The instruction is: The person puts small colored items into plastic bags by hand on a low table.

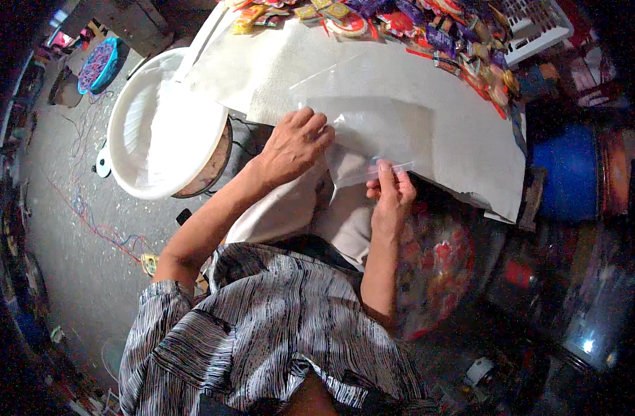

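Observation:
A clear plastic bag [380, 125] lies partly over the front edge of the pale-covered table [473, 151], its near edge hanging above my lap. My right hand [391, 188] pinches that near edge between thumb and fingers, where a narrow strip shows along the plastic. At the bag's left side, my left hand [299, 143] is curled with knuckles up and appears to grip the film. Its fingertips are hidden under the hand.
Small colourful wrapped packets [442, 36] are heaped along the table's far side, beside a white plastic basket [538, 31]. A large white basin [132, 130] stands at left on a round support. Cables [96, 223] cross the floor. A blue container [564, 171] is at right.

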The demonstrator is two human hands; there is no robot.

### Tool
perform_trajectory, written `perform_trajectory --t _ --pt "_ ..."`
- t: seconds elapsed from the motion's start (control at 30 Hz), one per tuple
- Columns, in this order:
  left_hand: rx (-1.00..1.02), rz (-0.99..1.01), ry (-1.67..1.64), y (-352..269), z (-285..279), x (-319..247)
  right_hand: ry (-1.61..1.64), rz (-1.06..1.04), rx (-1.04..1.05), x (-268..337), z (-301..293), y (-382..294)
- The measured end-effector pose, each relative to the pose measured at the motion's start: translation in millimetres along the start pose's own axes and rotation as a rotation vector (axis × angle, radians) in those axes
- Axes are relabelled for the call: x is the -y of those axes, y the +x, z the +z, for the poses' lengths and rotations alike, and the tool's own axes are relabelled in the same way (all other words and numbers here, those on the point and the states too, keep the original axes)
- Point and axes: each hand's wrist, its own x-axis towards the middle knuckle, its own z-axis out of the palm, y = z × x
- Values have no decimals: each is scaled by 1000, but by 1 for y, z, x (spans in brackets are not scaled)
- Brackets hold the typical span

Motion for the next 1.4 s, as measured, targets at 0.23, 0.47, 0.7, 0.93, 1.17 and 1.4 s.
perform_trajectory --t 0.23,0.47,0.7,0.93,1.17,1.4 --pt "-108 -184 -177 16 15 -7 510 97 26 -23 13 2" --pt "-124 -233 -369 10 24 -51 340 80 30 -22 13 3" --pt "-171 -240 -390 13 31 -53 358 32 8 -23 14 5" --pt "-178 -237 -409 14 31 -53 408 41 -50 -40 22 14" --pt "-197 -216 -416 13 37 -51 345 18 -35 -37 22 10" --pt "-118 -204 -385 14 27 -53 325 -10 -1 -27 25 4"
